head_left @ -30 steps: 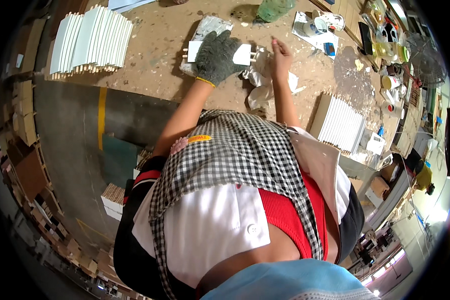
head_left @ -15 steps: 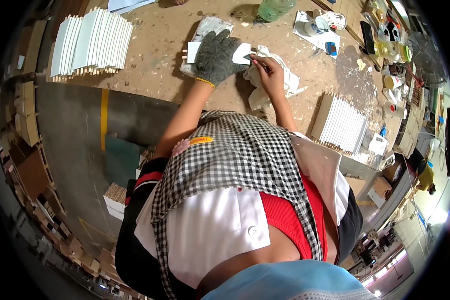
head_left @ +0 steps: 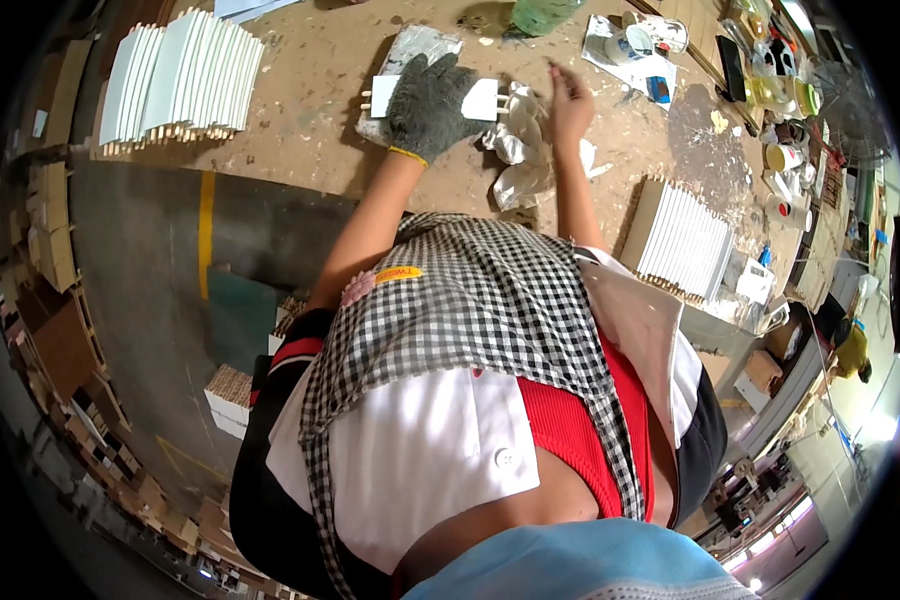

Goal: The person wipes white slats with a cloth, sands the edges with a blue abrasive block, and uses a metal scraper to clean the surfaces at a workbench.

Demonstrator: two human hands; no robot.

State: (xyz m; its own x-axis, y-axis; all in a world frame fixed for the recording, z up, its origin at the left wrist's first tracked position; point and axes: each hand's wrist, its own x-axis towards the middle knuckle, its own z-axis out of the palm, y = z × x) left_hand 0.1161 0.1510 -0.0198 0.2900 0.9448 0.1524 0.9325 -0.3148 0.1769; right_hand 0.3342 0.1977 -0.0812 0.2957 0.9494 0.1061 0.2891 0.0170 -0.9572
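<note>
My left hand (head_left: 428, 105), in a grey knitted glove with a yellow cuff, lies with its fingers spread on a white board (head_left: 480, 100). Short wooden pegs stick out of both ends of the board. Under it is a paint-smeared block (head_left: 425, 42). My bare right hand (head_left: 571, 105) is raised to the right of the board, apart from it. Its fingers are pinched together and a little blurred, with a small dark tip at their ends that I cannot make out. A crumpled white cloth (head_left: 522, 150) lies between the board and my right wrist.
Stacks of white pegged boards stand at the left (head_left: 185, 80) and right (head_left: 678, 240) of the stained worktable (head_left: 300, 120). A green container (head_left: 542, 14) sits at the far side. Cups (head_left: 632, 45), a blue box (head_left: 658, 90) and bottles (head_left: 770, 90) crowd the far right.
My right hand has moved away from the board's right end, to the right and farther off. Earlier it pinched a small dark piece against that end. My left hand has barely shifted.
</note>
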